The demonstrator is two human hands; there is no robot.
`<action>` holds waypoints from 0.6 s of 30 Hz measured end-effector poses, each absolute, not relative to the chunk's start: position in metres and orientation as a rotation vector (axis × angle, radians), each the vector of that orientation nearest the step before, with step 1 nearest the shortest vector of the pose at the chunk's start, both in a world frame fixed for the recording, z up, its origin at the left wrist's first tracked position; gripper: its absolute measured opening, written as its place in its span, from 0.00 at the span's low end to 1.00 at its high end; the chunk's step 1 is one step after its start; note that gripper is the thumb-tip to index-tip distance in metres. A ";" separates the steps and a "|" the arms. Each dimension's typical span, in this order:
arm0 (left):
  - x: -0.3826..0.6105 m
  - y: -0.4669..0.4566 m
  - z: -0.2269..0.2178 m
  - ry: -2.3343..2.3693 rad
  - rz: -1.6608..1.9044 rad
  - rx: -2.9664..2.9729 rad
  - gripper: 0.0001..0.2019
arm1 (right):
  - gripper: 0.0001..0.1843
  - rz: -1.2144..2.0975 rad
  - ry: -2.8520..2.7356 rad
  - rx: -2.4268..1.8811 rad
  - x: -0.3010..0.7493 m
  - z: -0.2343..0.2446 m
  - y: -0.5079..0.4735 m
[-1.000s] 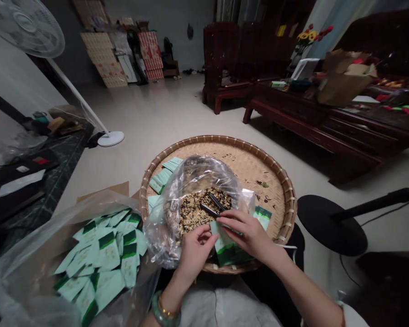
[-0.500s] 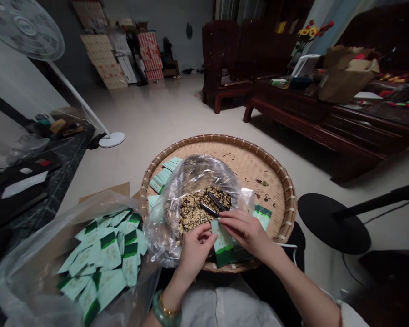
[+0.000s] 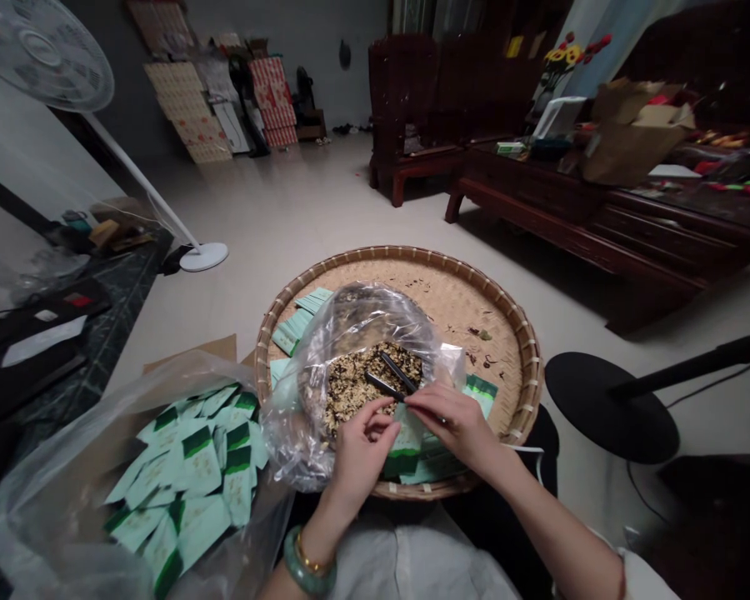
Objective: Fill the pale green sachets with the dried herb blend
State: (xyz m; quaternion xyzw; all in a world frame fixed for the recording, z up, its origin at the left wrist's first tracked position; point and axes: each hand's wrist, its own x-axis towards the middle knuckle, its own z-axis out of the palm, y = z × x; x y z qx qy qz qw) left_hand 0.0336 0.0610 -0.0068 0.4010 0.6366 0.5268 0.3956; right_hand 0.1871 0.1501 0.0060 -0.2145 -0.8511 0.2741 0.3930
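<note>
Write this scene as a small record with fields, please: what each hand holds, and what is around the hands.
Left hand: grips the edge of a pale green sachet
Right hand: pinches the top of the same sachet
In front: clear plastic bag of dried speckled mix, with two black sticks on it
Beneath: round woven bamboo tray
Left side: larger clear bag holding many green sachets

Sachet lettering (image 3: 200, 467) too small to read
</note>
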 end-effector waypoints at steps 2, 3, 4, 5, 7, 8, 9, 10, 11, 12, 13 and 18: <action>0.034 0.060 -0.007 1.674 1.394 1.109 0.14 | 0.09 0.774 -2.119 -0.615 0.188 0.005 0.149; 0.033 0.059 -0.006 1.707 1.425 1.185 0.13 | 0.08 0.814 -2.102 -0.649 0.189 0.005 0.149; 0.033 0.059 -0.006 1.731 1.453 1.271 0.11 | 0.08 0.850 -2.088 -0.682 0.189 0.005 0.148; 0.034 0.058 -0.005 1.745 1.475 1.354 0.10 | 0.08 0.882 -2.076 -0.712 0.189 0.006 0.148; 0.034 0.057 -0.003 1.752 1.506 1.473 0.10 | 0.08 0.938 -2.058 -0.770 0.189 0.006 0.147; 0.034 0.057 -0.003 1.748 1.517 1.508 0.11 | 0.08 0.966 -2.047 -0.797 0.188 0.005 0.146; 0.035 0.057 -0.003 1.741 1.529 1.533 0.11 | 0.08 0.994 -2.036 -0.824 0.188 0.005 0.145; 0.035 0.057 -0.004 1.727 1.538 1.556 0.11 | 0.08 1.021 -2.024 -0.850 0.188 0.004 0.144; 0.036 0.057 -0.004 1.707 1.542 1.580 0.12 | 0.08 1.046 -2.012 -0.878 0.188 0.002 0.144; 0.036 0.057 -0.005 1.686 1.543 1.607 0.13 | 0.08 1.069 -1.997 -0.906 0.189 0.001 0.143; 0.037 0.057 -0.006 1.669 1.541 1.635 0.14 | 0.08 1.088 -1.982 -0.933 0.189 -0.001 0.141; 0.042 0.059 -0.009 1.671 1.485 1.769 0.13 | 0.09 1.142 -1.938 -1.041 0.196 -0.012 0.136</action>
